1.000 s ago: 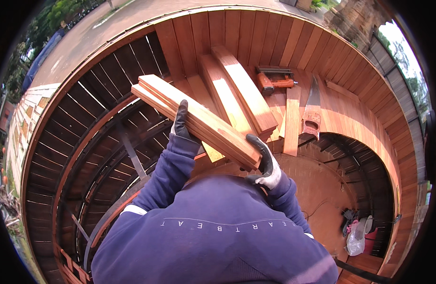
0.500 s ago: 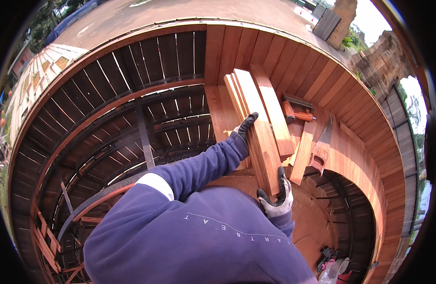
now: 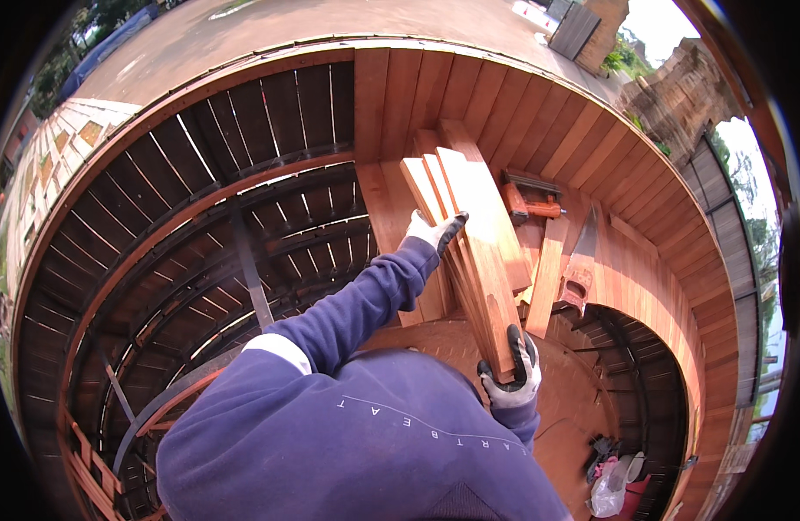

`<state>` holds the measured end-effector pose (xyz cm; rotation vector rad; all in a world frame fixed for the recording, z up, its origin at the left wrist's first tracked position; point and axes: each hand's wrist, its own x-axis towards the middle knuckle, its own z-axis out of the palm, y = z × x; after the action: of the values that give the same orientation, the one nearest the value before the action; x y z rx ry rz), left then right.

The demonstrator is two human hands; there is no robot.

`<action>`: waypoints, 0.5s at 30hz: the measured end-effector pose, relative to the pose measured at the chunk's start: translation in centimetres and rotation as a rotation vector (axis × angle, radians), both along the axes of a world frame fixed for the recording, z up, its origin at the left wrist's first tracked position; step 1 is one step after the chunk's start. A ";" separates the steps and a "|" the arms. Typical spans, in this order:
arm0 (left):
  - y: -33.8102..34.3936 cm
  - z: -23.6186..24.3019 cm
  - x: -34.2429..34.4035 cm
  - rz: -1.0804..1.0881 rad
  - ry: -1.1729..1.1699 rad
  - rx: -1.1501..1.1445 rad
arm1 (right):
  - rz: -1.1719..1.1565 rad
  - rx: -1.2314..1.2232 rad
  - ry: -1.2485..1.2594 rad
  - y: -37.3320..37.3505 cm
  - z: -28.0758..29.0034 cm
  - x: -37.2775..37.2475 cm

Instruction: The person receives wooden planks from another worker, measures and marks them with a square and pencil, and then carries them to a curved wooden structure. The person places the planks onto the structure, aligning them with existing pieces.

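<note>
Several long reddish-brown wooden planks point(image 3: 485, 286) lie stacked face to face between my hands, tilted, with their far ends fanned apart. My left hand point(image 3: 438, 233), in a white and black glove, grips the stack's left side near the middle, thumb over the top edge. At the near end, my right hand point(image 3: 514, 375), gloved the same way, cups the plank ends with thumb and fingers around them. Just beyond the stack, another thick board point(image 3: 514, 260) rests on the wooden bench, partly hidden by the held planks.
An orange nail gun point(image 3: 532, 205), a narrow loose plank point(image 3: 549, 276) and a handsaw point(image 3: 579, 276) lie on the curved slatted bench point(image 3: 630, 260). Left of it is an uncovered dark metal frame point(image 3: 248, 260). A clear plastic bag point(image 3: 610, 497) sits low at right.
The held planks have shifted toward me and their far ends have spread apart. My right hand has moved nearer with the plank ends. The view has swung slightly.
</note>
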<state>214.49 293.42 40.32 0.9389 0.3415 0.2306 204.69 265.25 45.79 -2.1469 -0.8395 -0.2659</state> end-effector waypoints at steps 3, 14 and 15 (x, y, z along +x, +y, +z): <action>-1.6 3.8 -1.5 0.098 0.315 0.411 | 0.041 -0.033 -0.075 -1.1 -1.6 1.0; 0.8 -7.5 7.5 0.292 0.282 0.506 | 0.143 0.081 0.006 -0.3 -2.0 2.1; 1.4 -8.6 8.5 0.298 0.231 0.481 | 0.168 0.080 -0.018 -0.2 -2.0 2.5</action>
<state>222.94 294.84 31.75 1.3936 0.6587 0.4939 207.18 265.07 43.78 -1.9891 -0.9973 -0.2293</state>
